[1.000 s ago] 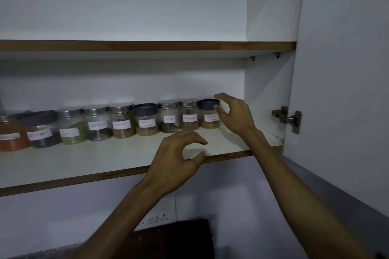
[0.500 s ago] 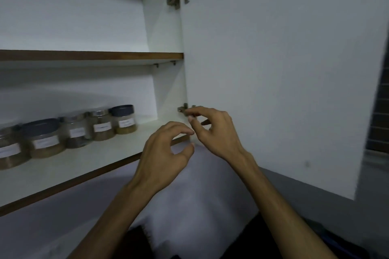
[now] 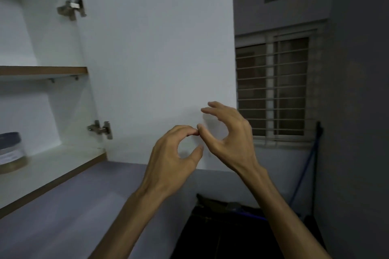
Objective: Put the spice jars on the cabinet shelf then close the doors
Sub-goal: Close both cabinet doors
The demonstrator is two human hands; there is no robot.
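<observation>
One spice jar (image 3: pixel 11 152) in view at far left, standing on the lower cabinet shelf (image 3: pixel 69 166): clear body, dark lid, white label, tan powder filling roughly the bottom third. Right-hand cabinet door (image 3: pixel 160 65) stands wide open on two metal hinges (image 3: pixel 101 129). Left hand (image 3: pixel 172 160) and right hand (image 3: pixel 229 136) are raised before the door's inner face, each grip apart, fingers curled, clamped on nothing.

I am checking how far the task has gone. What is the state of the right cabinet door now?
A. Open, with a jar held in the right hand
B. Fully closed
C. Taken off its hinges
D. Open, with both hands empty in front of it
D: the cabinet door stands open on its hinges, and the left hand and right hand are curled in front of it, holding nothing.
</observation>
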